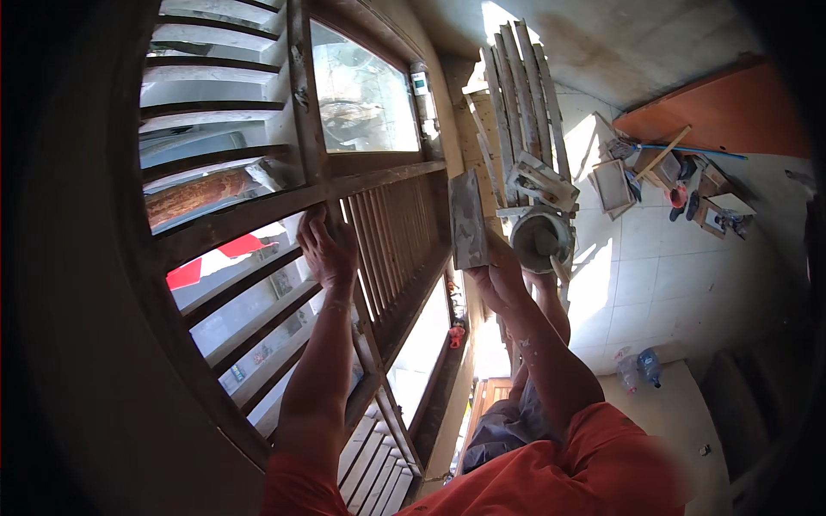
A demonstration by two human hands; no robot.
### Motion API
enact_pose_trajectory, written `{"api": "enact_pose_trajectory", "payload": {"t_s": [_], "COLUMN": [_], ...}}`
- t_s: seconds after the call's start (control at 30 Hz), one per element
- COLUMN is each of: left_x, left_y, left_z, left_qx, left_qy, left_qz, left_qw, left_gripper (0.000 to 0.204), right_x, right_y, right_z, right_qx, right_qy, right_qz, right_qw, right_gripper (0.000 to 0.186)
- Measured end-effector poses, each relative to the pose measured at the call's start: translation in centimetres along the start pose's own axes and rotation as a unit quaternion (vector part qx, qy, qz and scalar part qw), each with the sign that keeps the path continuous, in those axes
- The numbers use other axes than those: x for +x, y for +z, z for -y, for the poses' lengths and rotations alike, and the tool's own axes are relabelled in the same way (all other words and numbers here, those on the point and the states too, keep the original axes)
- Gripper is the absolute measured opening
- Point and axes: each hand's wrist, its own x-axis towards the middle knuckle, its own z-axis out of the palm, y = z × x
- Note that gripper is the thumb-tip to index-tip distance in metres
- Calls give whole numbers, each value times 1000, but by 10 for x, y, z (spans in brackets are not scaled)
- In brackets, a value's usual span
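Note:
My left hand point(329, 251) is raised, its fingers curled round the upright of a dark wooden window frame point(320, 185) where the rails meet. In my right hand point(502, 273) is a plastering trowel point(468, 222), its flat rectangular face smeared with grey. The fingers and the handle behind that face are mostly hidden. Just right of the trowel, a round bucket point(520, 236) with grey smears stands on a rack of wooden slats point(527, 95). A second flat tool with a grey-crusted surface point(544, 182) lies beside the bucket.
Slatted louvres point(211, 112) fill the window at left. Below, on the tiled floor point(654, 284), are a shallow tray point(612, 187), a cluttered heap of boxes and tools point(688, 185) and plastic bottles point(648, 365). An orange panel point(714, 112) leans at the far right. A small red figure point(456, 335) sits on the sill.

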Motion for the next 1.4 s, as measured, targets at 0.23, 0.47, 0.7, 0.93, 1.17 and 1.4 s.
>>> {"api": "enact_pose_trajectory", "payload": {"t_s": [0.23, 0.47, 0.7, 0.93, 1.17, 1.4], "left_x": [0, -5, -10, -10, -3, 3], "left_y": [8, 11, 17, 26, 23, 24], "left_z": [-5, 6, 13, 23, 70, 91], "left_qx": [16, 32, 42, 79, 126, 187], "left_qy": [4, 3, 2, 28, 65, 91], "left_qz": [-2, -7, -13, -14, 10, 7], "left_qw": [1000, 999, 999, 996, 990, 978], "left_gripper": [50, 47, 53, 52, 52, 59], "right_x": [-51, -74, -31, 66, 90, 64], "right_y": [-210, -244, -360, -429, -439, -436], "right_z": [-42, -17, -67, -126, -190, -215], "right_qx": [-146, -223, -583, -568, -661, -640], "right_qy": [101, 67, -3, 3, -35, -49], "right_qz": [-341, -417, -516, -557, -498, -476], "right_qw": [923, 878, 628, 606, 560, 601], "right_gripper": [25, 27, 56, 65, 84, 72]}}
